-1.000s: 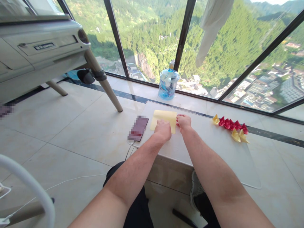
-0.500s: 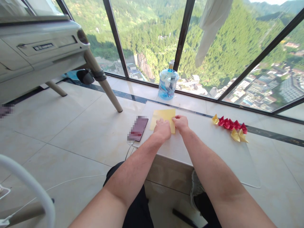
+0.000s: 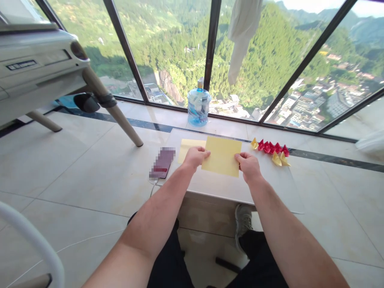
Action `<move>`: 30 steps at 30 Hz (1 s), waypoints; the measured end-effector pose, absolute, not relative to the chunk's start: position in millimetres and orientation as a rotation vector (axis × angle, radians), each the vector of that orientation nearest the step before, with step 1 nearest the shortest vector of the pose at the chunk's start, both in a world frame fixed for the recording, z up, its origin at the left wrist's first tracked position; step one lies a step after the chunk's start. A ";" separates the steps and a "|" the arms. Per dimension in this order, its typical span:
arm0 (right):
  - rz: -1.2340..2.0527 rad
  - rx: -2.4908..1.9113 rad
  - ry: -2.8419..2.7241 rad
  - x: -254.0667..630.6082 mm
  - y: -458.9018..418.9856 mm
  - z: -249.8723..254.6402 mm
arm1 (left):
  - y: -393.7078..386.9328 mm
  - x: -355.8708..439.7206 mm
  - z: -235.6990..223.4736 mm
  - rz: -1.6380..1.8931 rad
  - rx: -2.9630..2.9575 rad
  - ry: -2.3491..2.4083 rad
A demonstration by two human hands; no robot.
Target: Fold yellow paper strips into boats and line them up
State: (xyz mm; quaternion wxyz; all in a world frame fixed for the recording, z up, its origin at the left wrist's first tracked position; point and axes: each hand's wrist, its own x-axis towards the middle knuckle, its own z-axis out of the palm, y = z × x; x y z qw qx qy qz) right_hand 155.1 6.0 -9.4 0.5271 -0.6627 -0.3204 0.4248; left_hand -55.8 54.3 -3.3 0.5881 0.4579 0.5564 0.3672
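A yellow paper sheet (image 3: 222,156) is held just above a low white tabletop (image 3: 228,186). My left hand (image 3: 195,156) pinches its left edge and my right hand (image 3: 249,166) pinches its right edge. More yellow paper (image 3: 187,146) lies flat on the tabletop behind my left hand. To the right, a row of folded red and yellow paper shapes (image 3: 271,150) sits on the tabletop's far right part.
A phone (image 3: 162,163) with a white cable lies at the tabletop's left edge. A blue water jug (image 3: 198,106) stands by the floor-to-ceiling window. A beige machine on slanted legs (image 3: 45,68) stands at left. A white curved bar (image 3: 36,240) is at bottom left.
Both hands were pressing on the yellow paper lying flat. Now they have lifted one sheet and brought it right, toward me. The camera has turned slightly right.
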 end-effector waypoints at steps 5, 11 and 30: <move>1.007 -1.597 -0.878 180.8 -25.3 -11.6 | 43.6 -32.7 -9.3 0.922 1.022 1.235; 1.118 -1.485 -0.779 196.1 -36.8 -14.2 | 36.0 -21.1 -9.6 0.885 0.920 1.141; 0.430 -1.389 -1.924 171.4 -43.0 19.3 | 43.5 -22.2 -11.0 0.796 0.938 1.276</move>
